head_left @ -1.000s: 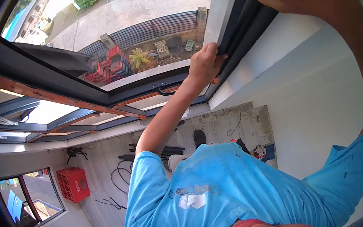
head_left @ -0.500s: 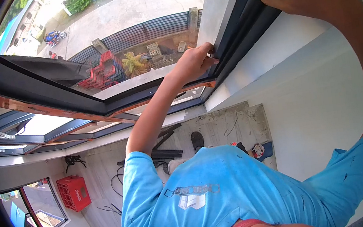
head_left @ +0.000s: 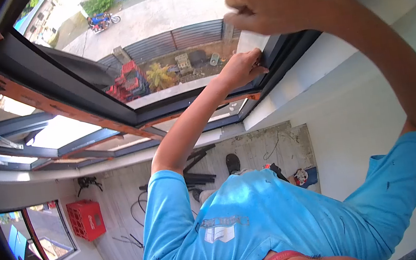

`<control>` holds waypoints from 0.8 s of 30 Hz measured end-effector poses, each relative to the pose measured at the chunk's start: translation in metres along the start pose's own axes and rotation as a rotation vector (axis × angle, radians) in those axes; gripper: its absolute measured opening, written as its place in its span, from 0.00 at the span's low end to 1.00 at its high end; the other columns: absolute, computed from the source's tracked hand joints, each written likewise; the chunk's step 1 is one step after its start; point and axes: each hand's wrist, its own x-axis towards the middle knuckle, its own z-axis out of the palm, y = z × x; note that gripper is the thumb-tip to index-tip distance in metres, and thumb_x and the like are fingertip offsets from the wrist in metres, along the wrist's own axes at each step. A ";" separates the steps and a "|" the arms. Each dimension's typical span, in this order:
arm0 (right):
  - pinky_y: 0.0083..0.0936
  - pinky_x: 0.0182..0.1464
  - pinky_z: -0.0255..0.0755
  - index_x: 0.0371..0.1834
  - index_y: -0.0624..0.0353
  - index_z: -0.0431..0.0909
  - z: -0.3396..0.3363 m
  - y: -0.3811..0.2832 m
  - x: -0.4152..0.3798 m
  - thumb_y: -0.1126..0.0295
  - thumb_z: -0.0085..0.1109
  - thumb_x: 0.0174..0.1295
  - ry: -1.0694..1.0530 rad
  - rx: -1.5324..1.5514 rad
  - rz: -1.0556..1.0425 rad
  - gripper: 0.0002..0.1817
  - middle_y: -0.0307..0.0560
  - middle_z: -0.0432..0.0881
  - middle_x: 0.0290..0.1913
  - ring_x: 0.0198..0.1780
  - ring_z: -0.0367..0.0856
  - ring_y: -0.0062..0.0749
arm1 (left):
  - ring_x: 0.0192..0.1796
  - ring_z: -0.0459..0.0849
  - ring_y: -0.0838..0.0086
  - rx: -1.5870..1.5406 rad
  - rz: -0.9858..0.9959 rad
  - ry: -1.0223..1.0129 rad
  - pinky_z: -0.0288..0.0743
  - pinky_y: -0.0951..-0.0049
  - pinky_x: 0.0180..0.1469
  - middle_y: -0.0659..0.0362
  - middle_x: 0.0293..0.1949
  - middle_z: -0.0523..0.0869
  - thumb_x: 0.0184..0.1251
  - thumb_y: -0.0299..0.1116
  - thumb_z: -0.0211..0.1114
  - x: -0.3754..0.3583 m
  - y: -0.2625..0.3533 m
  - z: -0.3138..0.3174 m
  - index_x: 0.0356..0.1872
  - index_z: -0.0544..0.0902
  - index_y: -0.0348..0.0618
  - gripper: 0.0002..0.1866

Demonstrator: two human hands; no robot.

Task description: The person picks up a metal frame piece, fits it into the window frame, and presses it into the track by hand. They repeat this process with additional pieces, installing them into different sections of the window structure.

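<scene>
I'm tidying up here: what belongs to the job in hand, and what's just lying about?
Job in hand:
- dark window frame, at the left hand
- possibly the dark strips on the floor

Apparently lying about:
- red crate
- stacked crates outside

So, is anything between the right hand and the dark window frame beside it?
Nothing visible stands between the right hand and the dark window frame. The left hand is at the frame's edge, lower in the view, outside that gap. Depth is hard to judge here.
</scene>
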 end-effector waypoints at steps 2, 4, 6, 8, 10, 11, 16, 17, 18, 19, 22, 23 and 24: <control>0.42 0.39 0.75 0.33 0.63 0.82 -0.013 -0.001 -0.008 0.64 0.54 0.62 -0.169 0.269 0.015 0.13 0.55 0.83 0.28 0.32 0.82 0.46 | 0.35 0.85 0.49 0.091 -0.020 -0.016 0.76 0.56 0.37 0.46 0.31 0.85 0.61 0.38 0.73 -0.001 0.007 -0.003 0.37 0.74 0.36 0.18; 0.40 0.51 0.76 0.30 0.61 0.85 0.042 0.018 -0.009 0.63 0.57 0.59 0.257 0.040 0.429 0.13 0.55 0.85 0.34 0.41 0.84 0.44 | 0.37 0.84 0.46 0.093 -0.025 0.002 0.76 0.52 0.39 0.45 0.32 0.85 0.61 0.42 0.71 0.004 0.005 0.007 0.37 0.73 0.37 0.20; 0.44 0.37 0.79 0.19 0.64 0.82 0.050 0.022 -0.010 0.61 0.57 0.54 0.485 -0.018 0.258 0.16 0.60 0.81 0.22 0.26 0.83 0.54 | 0.38 0.87 0.51 0.089 -0.052 0.029 0.78 0.58 0.38 0.47 0.31 0.85 0.60 0.39 0.74 0.003 0.007 0.007 0.37 0.74 0.38 0.19; 0.42 0.38 0.80 0.18 0.65 0.82 0.034 0.000 -0.006 0.61 0.56 0.52 0.407 0.032 0.268 0.17 0.62 0.81 0.21 0.26 0.85 0.51 | 0.39 0.88 0.53 0.078 -0.044 -0.005 0.79 0.60 0.39 0.48 0.32 0.86 0.60 0.38 0.73 0.005 0.002 0.008 0.37 0.74 0.38 0.18; 0.42 0.37 0.80 0.18 0.65 0.81 0.020 -0.016 0.000 0.61 0.54 0.53 0.378 0.059 0.215 0.17 0.60 0.81 0.20 0.25 0.84 0.50 | 0.40 0.89 0.56 0.076 -0.082 -0.030 0.81 0.62 0.41 0.48 0.33 0.87 0.61 0.38 0.73 0.001 0.000 0.011 0.38 0.74 0.37 0.18; 0.42 0.37 0.80 0.17 0.64 0.81 0.019 -0.019 0.000 0.61 0.54 0.53 0.379 0.091 0.195 0.17 0.59 0.81 0.20 0.25 0.84 0.50 | 0.39 0.88 0.53 0.035 -0.058 -0.006 0.80 0.59 0.40 0.48 0.32 0.86 0.61 0.41 0.73 0.001 0.000 0.010 0.38 0.74 0.38 0.19; 0.43 0.37 0.80 0.17 0.63 0.81 0.030 0.013 -0.022 0.62 0.54 0.53 0.408 0.003 0.304 0.16 0.57 0.82 0.21 0.28 0.85 0.49 | 0.39 0.88 0.53 0.041 -0.077 0.019 0.79 0.59 0.40 0.47 0.32 0.87 0.61 0.43 0.73 0.000 0.004 0.012 0.37 0.74 0.38 0.21; 0.43 0.37 0.80 0.17 0.63 0.81 0.028 0.011 -0.027 0.62 0.54 0.53 0.400 -0.014 0.307 0.16 0.58 0.82 0.21 0.28 0.85 0.49 | 0.39 0.89 0.54 0.057 -0.086 0.010 0.80 0.59 0.40 0.48 0.33 0.87 0.60 0.43 0.73 0.000 0.005 0.011 0.37 0.74 0.38 0.21; 0.44 0.37 0.80 0.17 0.63 0.80 0.029 0.006 -0.025 0.62 0.53 0.52 0.411 -0.037 0.286 0.16 0.58 0.82 0.21 0.29 0.86 0.50 | 0.39 0.89 0.55 0.073 -0.095 0.005 0.80 0.59 0.40 0.48 0.34 0.87 0.60 0.43 0.73 0.001 0.005 0.011 0.37 0.74 0.38 0.20; 0.44 0.37 0.80 0.17 0.63 0.80 0.032 -0.001 -0.016 0.62 0.53 0.52 0.425 -0.056 0.267 0.16 0.58 0.82 0.21 0.29 0.86 0.50 | 0.39 0.89 0.55 0.077 -0.088 -0.001 0.80 0.59 0.40 0.48 0.34 0.87 0.60 0.43 0.73 0.003 0.005 0.010 0.37 0.74 0.38 0.20; 0.42 0.36 0.80 0.15 0.64 0.80 0.020 -0.025 0.002 0.63 0.54 0.52 0.438 0.030 0.143 0.16 0.58 0.80 0.18 0.26 0.84 0.50 | 0.40 0.90 0.61 0.123 -0.067 0.002 0.84 0.65 0.43 0.50 0.36 0.89 0.61 0.36 0.74 0.002 0.008 0.010 0.40 0.75 0.38 0.17; 0.41 0.35 0.80 0.15 0.64 0.80 0.015 -0.029 0.000 0.63 0.54 0.53 0.447 0.062 0.112 0.16 0.57 0.80 0.17 0.25 0.84 0.50 | 0.40 0.90 0.61 0.119 -0.074 0.009 0.84 0.65 0.42 0.50 0.36 0.89 0.61 0.36 0.74 0.001 0.012 0.009 0.40 0.76 0.38 0.17; 0.41 0.35 0.80 0.15 0.63 0.80 0.023 -0.012 0.000 0.63 0.54 0.54 0.456 0.097 0.172 0.17 0.57 0.80 0.18 0.24 0.84 0.49 | 0.39 0.90 0.61 0.115 -0.083 0.019 0.84 0.66 0.42 0.50 0.37 0.89 0.60 0.36 0.74 0.001 0.014 0.009 0.40 0.76 0.38 0.17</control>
